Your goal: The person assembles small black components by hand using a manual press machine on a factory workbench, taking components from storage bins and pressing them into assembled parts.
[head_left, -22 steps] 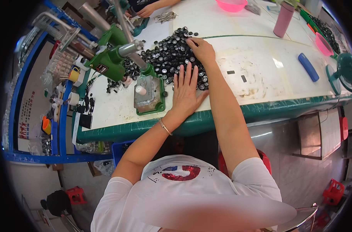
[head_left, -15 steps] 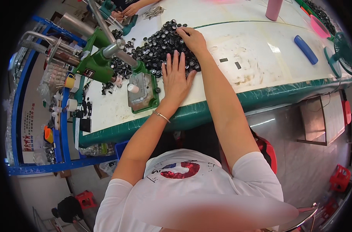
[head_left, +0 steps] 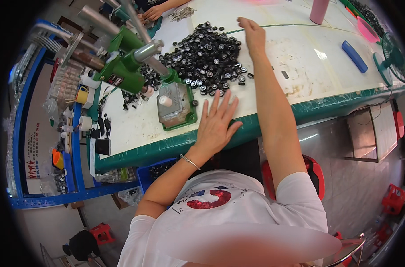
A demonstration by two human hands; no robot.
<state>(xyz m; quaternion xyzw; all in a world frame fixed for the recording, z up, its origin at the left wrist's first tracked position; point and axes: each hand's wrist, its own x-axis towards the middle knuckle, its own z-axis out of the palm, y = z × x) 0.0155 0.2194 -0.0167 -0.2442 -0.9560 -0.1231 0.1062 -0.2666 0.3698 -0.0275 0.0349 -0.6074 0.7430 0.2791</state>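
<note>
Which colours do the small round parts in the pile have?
The small round parts are black, many with silvery centres; the head view shows this.

A blue rack (head_left: 81, 194) stands left of the white, green-edged table (head_left: 300, 42). Red stools (head_left: 393, 200) sit on the grey floor (head_left: 340, 171), which reflects light.

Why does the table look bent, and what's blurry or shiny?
Head view: fisheye lens bends the table's green edge; head view: glare spots the white tabletop; head view: soft blur hides the bottom centre, over the white T-shirt; head view: small black wheel-like parts look fairly sharp.
</note>
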